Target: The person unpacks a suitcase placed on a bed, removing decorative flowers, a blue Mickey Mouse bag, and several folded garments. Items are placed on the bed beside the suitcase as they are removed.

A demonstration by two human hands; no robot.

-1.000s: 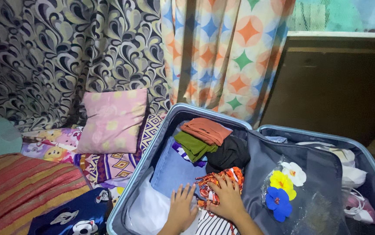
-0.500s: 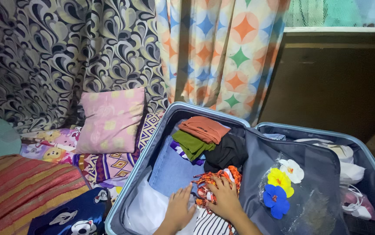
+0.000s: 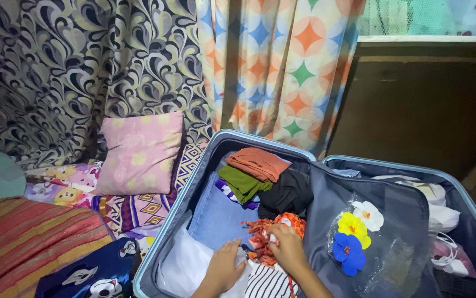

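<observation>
An open pale blue suitcase [image 3: 167, 219] lies on the bed, its left half packed with folded clothes. My left hand [image 3: 222, 268] rests flat, fingers apart, on a white garment [image 3: 185, 265] beside folded blue jeans [image 3: 216, 218]. My right hand [image 3: 286, 246] has its fingers curled into an orange patterned cloth [image 3: 268, 232], gripping it. A black-and-white striped garment [image 3: 268, 282] lies just below both hands. Folded rust orange [image 3: 257, 163], olive green [image 3: 243, 183] and black [image 3: 287, 193] clothes sit at the far end.
A clear bag of fabric flowers, white, yellow and blue [image 3: 354, 232], lies on the suitcase's grey divider [image 3: 359, 190]. White items fill the right half [image 3: 439, 209]. A pink pillow [image 3: 140, 153], striped blanket [image 3: 28, 237] and patterned curtains [image 3: 271, 66] surround the bed.
Both hands have slid back toward me. My right hand's fingers have curled from flat into the orange patterned cloth, bunching it. The view shifted slightly.
</observation>
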